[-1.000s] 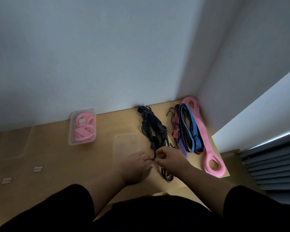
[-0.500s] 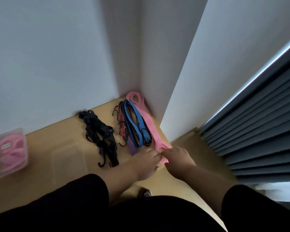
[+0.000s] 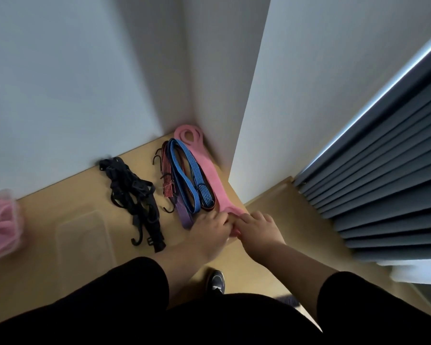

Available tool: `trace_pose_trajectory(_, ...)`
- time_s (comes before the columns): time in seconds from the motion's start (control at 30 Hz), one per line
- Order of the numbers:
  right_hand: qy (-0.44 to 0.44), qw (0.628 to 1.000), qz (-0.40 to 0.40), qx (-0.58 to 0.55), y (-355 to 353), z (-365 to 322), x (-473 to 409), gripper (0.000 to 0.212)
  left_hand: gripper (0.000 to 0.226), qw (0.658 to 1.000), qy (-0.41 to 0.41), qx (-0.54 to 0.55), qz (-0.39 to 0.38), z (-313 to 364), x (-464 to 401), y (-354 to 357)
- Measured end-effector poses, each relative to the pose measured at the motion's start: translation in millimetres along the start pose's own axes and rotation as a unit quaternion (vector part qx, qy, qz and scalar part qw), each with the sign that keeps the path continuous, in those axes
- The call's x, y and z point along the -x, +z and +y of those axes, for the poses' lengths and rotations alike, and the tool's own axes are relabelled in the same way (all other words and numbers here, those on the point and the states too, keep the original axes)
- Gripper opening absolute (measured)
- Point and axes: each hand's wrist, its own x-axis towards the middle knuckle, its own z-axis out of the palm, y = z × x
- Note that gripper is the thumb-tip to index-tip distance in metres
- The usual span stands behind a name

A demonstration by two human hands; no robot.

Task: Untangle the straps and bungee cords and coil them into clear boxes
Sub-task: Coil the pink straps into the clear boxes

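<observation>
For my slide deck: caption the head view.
Both hands grasp the near end of the pink strap beside bungee cords.

Free room: bare tabletop (image 3: 60,202) lying open lower-left centre, w/ empty clear box (image 3: 85,242). Obstacles: black strap tangle (image 3: 132,195) sitting mid-frame, striped bungee cords (image 3: 184,175) crowding the corner, wall edge (image 3: 237,170) closing in right.

1. Dim, cool light overall; the brightest spot is a strip of daylight beside the dark blinds (image 3: 383,170) on the right.
2. A soft shadow fills the wall corner (image 3: 184,83).
3. The box of pink straps (image 3: 0,220) at the left edge is smeared by motion blur.
4. Wide-angle distortion bends the walls' edges.
</observation>
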Motion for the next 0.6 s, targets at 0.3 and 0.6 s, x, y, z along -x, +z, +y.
trace_pose_trajectory(0.3,-0.057,0.998,0.013,-0.039,-26.8,-0.5,-2.9,0.029,0.033,0.992,-0.020,0.105,0.072,-14.7,14.6,-3.6)
trace_pose_trajectory(0.6,0.048,0.974,0.098,-0.199,-65.1,-1.2,-22.6,0.040,0.033,0.958,-0.075,0.242,0.137,-42.9,19.9,-54.3)
